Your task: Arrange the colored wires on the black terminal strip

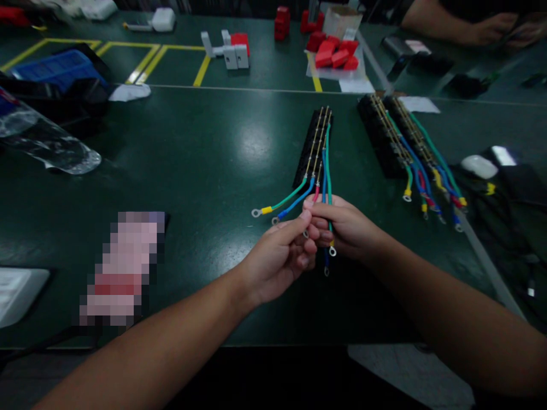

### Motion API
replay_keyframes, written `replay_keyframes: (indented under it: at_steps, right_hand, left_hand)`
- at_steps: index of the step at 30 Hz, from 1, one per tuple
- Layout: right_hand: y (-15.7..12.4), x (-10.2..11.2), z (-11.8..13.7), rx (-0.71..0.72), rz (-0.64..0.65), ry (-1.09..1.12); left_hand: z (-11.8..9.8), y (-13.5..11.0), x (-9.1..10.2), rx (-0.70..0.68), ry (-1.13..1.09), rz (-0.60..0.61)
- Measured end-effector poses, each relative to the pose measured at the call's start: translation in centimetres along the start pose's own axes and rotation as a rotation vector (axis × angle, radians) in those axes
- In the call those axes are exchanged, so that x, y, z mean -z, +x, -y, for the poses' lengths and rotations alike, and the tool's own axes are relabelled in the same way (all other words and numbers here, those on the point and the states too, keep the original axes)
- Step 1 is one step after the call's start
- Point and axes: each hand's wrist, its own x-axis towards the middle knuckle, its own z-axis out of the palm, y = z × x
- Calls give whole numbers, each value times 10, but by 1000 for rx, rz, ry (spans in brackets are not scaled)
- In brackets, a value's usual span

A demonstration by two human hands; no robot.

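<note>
A black terminal strip (314, 145) with brass-coloured bars lies on the green table in front of me. Green, blue and red wires run from its near end, tipped with ring terminals. My left hand (286, 250) pinches the ring-terminal end of the red wire (317, 193). Against it, my right hand (342, 225) is closed on the same red wire, fingertips touching the left ones. Past the right hand hang a green wire (329, 171) and a dark blue one. To the left, a green wire with a yellow sleeve (266, 210) and a blue wire (294, 199) fan out loose.
Two more wired strips (387, 136) lie at right. Red plastic parts (335, 54) and grey-white blocks (236, 56) sit at the back. A blurred-out flat object (123, 267), a clear plastic bag (55, 139) and a blue bin (62, 68) are at left. Another person's hands (496, 31) show at top right.
</note>
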Motion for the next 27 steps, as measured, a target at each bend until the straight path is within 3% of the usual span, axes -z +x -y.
replay_keyframes:
  at_steps: [8,17,20,27]
  right_hand:
    - [-1,-3,0,9,-82,48]
    - [-2,-4,-1,15,-121,-62]
    - [-2,-4,-1,3,-120,-97]
    - [-4,-6,-1,21,-158,-160]
  left_hand:
    - [4,-9,-3,19,313,33]
    - [3,-12,-5,-361,730,-239]
    - [3,-15,-5,-457,864,-268]
    - [5,-18,-4,-510,913,-267]
